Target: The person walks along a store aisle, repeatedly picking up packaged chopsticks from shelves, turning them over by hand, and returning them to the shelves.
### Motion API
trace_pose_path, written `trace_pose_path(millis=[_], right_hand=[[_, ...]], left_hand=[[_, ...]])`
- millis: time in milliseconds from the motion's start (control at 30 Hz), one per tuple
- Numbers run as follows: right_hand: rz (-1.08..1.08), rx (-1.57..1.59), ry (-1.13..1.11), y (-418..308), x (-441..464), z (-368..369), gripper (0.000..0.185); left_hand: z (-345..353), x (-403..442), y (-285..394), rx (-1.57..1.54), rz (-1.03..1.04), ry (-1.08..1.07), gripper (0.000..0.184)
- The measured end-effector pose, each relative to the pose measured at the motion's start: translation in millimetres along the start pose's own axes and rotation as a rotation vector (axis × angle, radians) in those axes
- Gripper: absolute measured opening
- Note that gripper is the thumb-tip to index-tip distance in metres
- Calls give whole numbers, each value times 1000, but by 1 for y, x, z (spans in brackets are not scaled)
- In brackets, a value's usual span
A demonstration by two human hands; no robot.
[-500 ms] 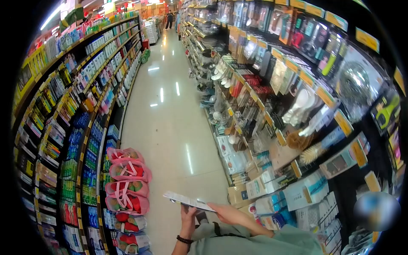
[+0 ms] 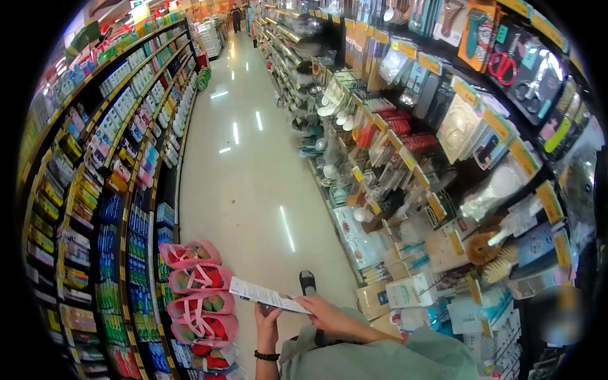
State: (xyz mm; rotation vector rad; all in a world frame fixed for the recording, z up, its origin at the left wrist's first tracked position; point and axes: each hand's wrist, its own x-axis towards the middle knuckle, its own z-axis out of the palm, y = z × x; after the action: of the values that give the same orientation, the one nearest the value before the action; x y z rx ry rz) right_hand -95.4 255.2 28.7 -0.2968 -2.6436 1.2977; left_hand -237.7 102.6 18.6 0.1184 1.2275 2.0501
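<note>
A flat white sheet with printed text (image 2: 263, 294) is held level at waist height in front of the green clothing. My left hand (image 2: 267, 318), with a dark beaded bracelet on its wrist, grips the sheet from below; a dark object shows at its fingers, too small to name. My right hand (image 2: 324, 313) is closed on the sheet's right end, its fingers partly hidden. Pink bags (image 2: 201, 305) with red items stand just left of my left hand.
Shelves of bottles and boxes (image 2: 144, 209) line the left side. Hanging kitchen tools and brushes (image 2: 405, 142) fill the right racks. A shiny aisle floor (image 2: 253, 190) runs between them. A person (image 2: 236, 20) stands far down the aisle.
The view has shifted, so the shelves and pink bags appear lower. The sheet and both hands sit slightly further left in view, still together. A dark shoe now shows beyond the sheet.
</note>
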Motion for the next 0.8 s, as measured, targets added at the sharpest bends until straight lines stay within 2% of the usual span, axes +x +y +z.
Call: trace_pose_path(millis=[67,167,267,300,400,600,800], right_hand=[[22,81,22,23,38,-8,53],[107,123,-81,40,103,-36,53],[65,134,-92,53,170,-69,54],[-44,103,14,77,190,-56,51],[66,120,-116,95,253,-85,51],[-22,99,-69,130,339,-127,49],[9,137,40,167,405,-153,49]], left_hand=[[5,45,6,49,7,10,67],[32,107,33,51,20,57,64],[29,173,44,59,-3,64,64],[26,199,48,67,-14,64,64],[49,262,68,56,11,57,63],[74,358,88,57,15,26,60],[94,451,98,35,-36,-21,65]])
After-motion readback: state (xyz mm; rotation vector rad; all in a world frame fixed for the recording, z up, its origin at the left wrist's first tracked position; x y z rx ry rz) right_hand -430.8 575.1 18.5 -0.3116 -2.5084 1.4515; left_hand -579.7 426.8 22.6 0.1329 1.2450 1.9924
